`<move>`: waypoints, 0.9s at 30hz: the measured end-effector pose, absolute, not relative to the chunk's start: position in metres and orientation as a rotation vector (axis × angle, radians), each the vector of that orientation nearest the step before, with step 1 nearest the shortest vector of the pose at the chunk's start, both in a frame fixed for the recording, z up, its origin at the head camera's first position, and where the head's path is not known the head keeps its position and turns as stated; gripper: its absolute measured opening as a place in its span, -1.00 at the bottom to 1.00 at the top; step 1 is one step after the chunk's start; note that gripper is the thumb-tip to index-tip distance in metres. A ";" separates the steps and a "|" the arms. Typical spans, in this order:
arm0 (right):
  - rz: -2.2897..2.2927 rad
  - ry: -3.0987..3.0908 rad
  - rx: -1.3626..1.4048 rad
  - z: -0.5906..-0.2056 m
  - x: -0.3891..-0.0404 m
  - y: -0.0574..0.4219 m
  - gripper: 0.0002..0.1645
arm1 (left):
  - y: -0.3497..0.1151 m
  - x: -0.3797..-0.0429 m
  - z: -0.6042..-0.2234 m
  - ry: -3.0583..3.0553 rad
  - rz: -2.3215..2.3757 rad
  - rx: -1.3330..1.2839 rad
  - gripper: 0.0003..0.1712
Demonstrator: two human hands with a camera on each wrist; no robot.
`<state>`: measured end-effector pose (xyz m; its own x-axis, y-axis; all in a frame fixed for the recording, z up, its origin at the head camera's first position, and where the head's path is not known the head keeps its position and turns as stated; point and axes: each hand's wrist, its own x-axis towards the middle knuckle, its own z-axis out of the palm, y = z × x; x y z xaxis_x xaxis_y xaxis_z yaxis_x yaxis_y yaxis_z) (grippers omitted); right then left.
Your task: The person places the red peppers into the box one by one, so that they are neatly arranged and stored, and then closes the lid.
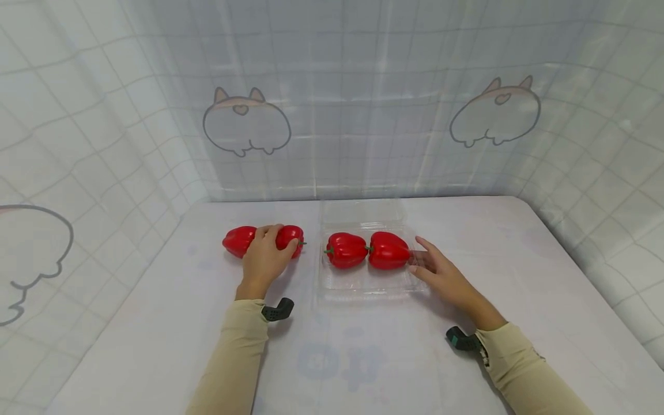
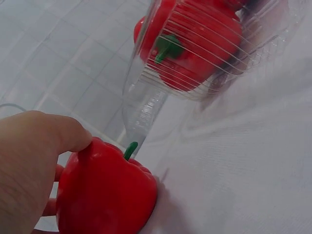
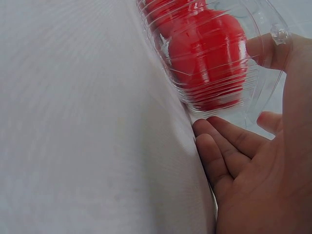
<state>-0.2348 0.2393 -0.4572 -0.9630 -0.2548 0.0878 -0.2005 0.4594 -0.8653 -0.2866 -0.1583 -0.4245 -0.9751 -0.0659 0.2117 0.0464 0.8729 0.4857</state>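
Observation:
In the head view my left hand [image 1: 263, 259] grips a red bell pepper [image 1: 289, 237] from above, thumb on the near side. The left wrist view shows this bell pepper [image 2: 108, 190] resting low over the white table, green stem up front. Another red pepper [image 1: 240, 240] lies just left of the hand. A clear plastic clamshell box [image 1: 363, 282] stands with its lid folded back; two red bell peppers [image 1: 346, 251] lie side by side in it. At the box's right end my right hand [image 1: 441, 278] has its fingers spread, with the thumb [image 3: 268, 51] overlapping the rim.
The white table [image 1: 321, 357] has faint printed marks near its front. Behind the box rises a tiled-pattern curtain [image 1: 358, 115] with cartoon animal drawings, and similar sheets hang along both sides. The open lid [image 1: 361, 211] lies toward the back edge.

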 end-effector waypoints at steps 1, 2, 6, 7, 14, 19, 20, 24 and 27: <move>-1.547 2.641 -0.420 -0.458 -0.235 0.240 -0.02 | -0.158 -0.287 -0.425 -2.823 -0.741 0.014 -0.23; -1.548 2.641 -0.417 -0.458 -0.235 0.240 -0.02 | -0.158 -0.287 -0.425 -2.822 -0.739 0.012 -0.24; -1.545 2.645 -0.427 -0.458 -0.235 0.240 -0.02 | -0.156 -0.286 -0.426 -2.812 -0.742 0.001 -0.28; -1.547 2.643 -0.428 -0.457 -0.235 0.240 -0.02 | -0.156 -0.286 -0.426 -2.810 -0.745 -0.001 -0.29; -1.556 2.631 -0.426 -0.457 -0.235 0.240 -0.03 | -0.155 -0.285 -0.426 -2.815 -0.818 0.004 -0.22; -1.563 2.629 -0.445 -0.457 -0.235 0.240 -0.02 | -0.155 -0.285 -0.426 -2.831 -0.878 0.011 -0.10; -1.562 2.632 -0.441 -0.456 -0.235 0.240 -0.03 | -0.155 -0.285 -0.426 -2.829 -0.884 0.008 -0.09; -1.550 2.644 -0.439 -0.457 -0.235 0.240 -0.04 | -0.155 -0.286 -0.428 -2.816 -0.894 -0.017 -0.08; -1.548 2.645 -0.427 -0.459 -0.235 0.241 -0.03 | -0.154 -0.287 -0.431 -2.814 -0.912 -0.048 -0.07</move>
<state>-0.2354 0.2406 -0.4586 -0.9608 -0.2596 0.0977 -0.2123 0.4618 -0.8612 -0.2868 -0.1542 -0.4310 -0.9828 -0.0257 0.1830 0.0865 0.8112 0.5783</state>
